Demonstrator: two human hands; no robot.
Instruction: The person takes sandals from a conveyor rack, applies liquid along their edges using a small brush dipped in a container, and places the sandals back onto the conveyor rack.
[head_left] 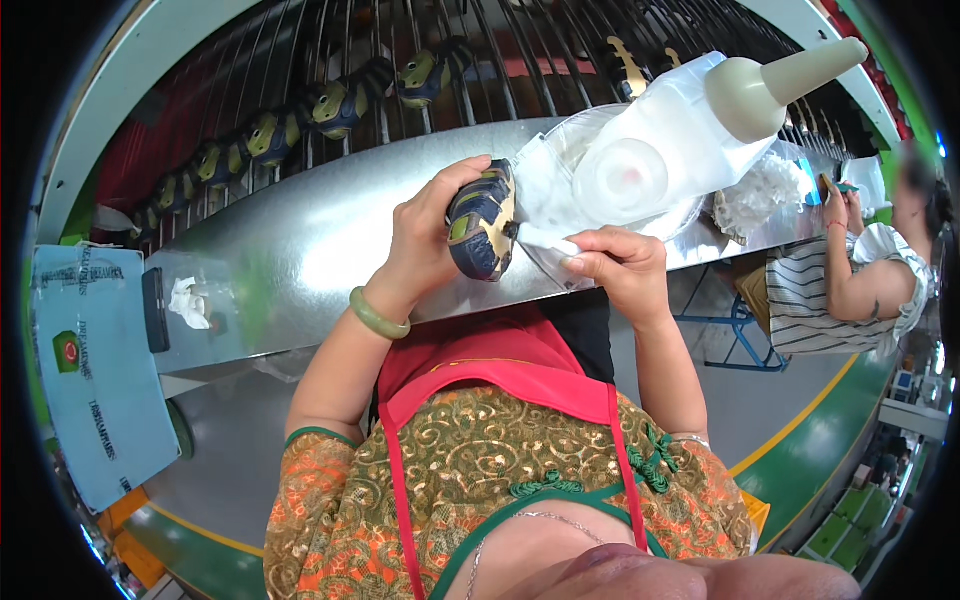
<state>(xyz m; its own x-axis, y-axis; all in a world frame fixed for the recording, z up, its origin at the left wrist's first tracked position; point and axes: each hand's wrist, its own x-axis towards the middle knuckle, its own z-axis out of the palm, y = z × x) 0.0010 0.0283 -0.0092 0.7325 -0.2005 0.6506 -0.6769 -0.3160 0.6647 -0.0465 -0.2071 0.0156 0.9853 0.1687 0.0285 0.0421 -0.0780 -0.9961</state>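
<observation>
My left hand (425, 235) grips a shoe sole (482, 222), dark navy with tan and yellow-green parts, holding it on edge above the metal table's near edge. In my right hand (625, 268) is a small brush (543, 241) with a white handle, pinched between thumb and fingers. Its dark tip meets the sole's right side, at the tan area. Just beyond my right hand a large translucent squeeze bottle (650, 140) with a beige nozzle leans over a clear plastic-covered dish (690, 222). White cloth or plastic (545, 185) lies between bottle and sole.
Similar soles (340, 100) sit in a row on a rack of metal rods (520, 60) behind the table (330, 200). A light-blue box (100, 380) and crumpled tissue (188, 303) are at left. Fluffy white material (762, 195) and a seated co-worker (845, 270) are at right.
</observation>
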